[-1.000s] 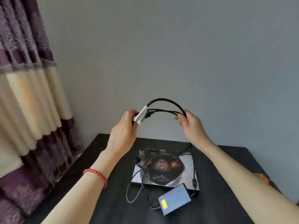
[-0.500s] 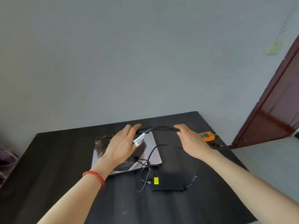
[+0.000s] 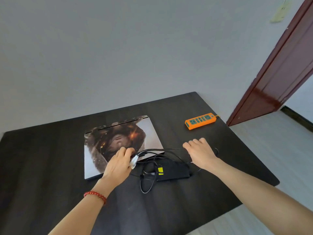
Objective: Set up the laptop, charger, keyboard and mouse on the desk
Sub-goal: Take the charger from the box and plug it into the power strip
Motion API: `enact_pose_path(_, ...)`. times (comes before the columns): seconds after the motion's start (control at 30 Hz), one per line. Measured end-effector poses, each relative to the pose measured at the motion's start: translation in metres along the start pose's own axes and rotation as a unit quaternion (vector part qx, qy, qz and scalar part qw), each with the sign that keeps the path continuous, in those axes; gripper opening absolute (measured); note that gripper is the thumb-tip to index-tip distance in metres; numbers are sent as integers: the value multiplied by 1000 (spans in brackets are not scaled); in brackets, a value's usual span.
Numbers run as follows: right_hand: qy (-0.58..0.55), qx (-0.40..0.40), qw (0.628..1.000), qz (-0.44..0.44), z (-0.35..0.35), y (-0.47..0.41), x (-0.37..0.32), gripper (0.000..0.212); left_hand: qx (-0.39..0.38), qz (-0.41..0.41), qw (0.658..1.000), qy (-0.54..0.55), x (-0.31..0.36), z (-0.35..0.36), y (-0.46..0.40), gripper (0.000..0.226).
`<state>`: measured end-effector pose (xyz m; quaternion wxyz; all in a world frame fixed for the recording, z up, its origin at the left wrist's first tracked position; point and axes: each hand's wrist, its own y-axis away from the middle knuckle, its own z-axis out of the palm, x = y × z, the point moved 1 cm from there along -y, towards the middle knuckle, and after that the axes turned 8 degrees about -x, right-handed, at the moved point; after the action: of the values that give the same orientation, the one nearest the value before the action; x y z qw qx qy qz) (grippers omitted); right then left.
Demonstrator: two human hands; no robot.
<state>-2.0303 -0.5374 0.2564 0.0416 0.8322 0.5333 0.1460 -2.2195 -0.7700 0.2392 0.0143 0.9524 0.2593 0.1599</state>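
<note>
A closed laptop (image 3: 118,145) with a picture on its lid lies flat on the dark desk (image 3: 50,167). Just right of its near corner lies the black charger (image 3: 172,172), its cable (image 3: 147,184) looped on the desk beside it. One end of the cable, wrapped with a white tag (image 3: 134,162), is held in the curled grip of the left hand (image 3: 118,164) over the laptop's near edge. The right hand (image 3: 200,152) is spread with relaxed fingers over the cable; whether anything is held cannot be told. An orange power strip (image 3: 200,120) lies far right.

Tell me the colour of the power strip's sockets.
Green, set in the orange plastic power strip on the dark desk; the head view shows it.
</note>
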Motion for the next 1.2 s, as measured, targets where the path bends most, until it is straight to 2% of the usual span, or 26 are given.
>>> enact_pose_path(0.07,-21,51,997,60,-6,-1,12,50,-14,-29,999,42,-7,-2,-5,51)
enact_pose_path(0.13,-76,60,992,82,-11,-3,20,51,-36,-40,995,86,-10,-6,-10,44)
enact_pose_path(0.23,-214,-36,976,-2,-15,-10,18,42,-68,-35,979,186,-7,-17,-14,8)
enact_pose_path(0.27,-244,-53,968,-28,-16,-12,15,39,-76,-34,971,223,-3,-22,-15,9)
enact_pose_path(0.33,-293,-54,954,-45,-18,-17,10,35,-78,-34,940,330,2,-31,-17,14)
enact_pose_path(0.43,-370,5,929,-27,-21,-26,4,34,-59,-30,858,509,11,-47,-16,22)
enact_pose_path(0.47,-396,32,917,-20,-23,-29,3,33,-66,-25,843,534,11,-50,-15,25)
enact_pose_path(0.53,-446,57,893,-22,-32,-39,2,32,-107,-10,842,529,12,-55,-15,31)
enact_pose_path(0.6,-474,6,880,-46,-42,-51,2,35,-144,-3,855,499,16,-58,-13,23)
enact_pose_path(0.63,-476,-40,876,-65,-46,-55,0,38,-126,-10,859,495,18,-58,-14,13)
enact_pose_path(0.7,-483,-135,859,-101,-46,-58,-7,39,-32,-43,864,501,18,-55,-20,21)
enact_pose_path(0.77,-496,-173,842,-121,-39,-54,-18,29,36,-79,828,554,18,-53,-23,27)
enact_pose_path(0.87,-507,-124,843,-131,-36,-54,-25,22,33,-83,737,670,14,-54,-27,33)
enact_pose_path(0.9,-532,-103,831,-128,-39,-57,-23,24,32,-90,723,684,10,-55,-27,29)
enact_pose_path(0.93,-566,-90,811,-120,-41,-60,-21,26,31,-103,722,684,5,-56,-26,24)
enact_pose_path(0.97,-595,-84,792,-107,-41,-62,-17,27,30,-121,735,666,1,-57,-25,20)
enact_pose_path(1.0,-606,-83,786,-88,-38,-64,-13,27,27,-138,766,627,-5,-56,-23,18)
enact_pose_path(1.1,-567,-48,822,-11,-16,-68,6,32,-21,-154,867,473,-19,-50,-14,19)
enact_pose_path(1.2,-540,-44,839,55,10,-67,22,33,-163,-120,928,313,-24,-38,-6,21)
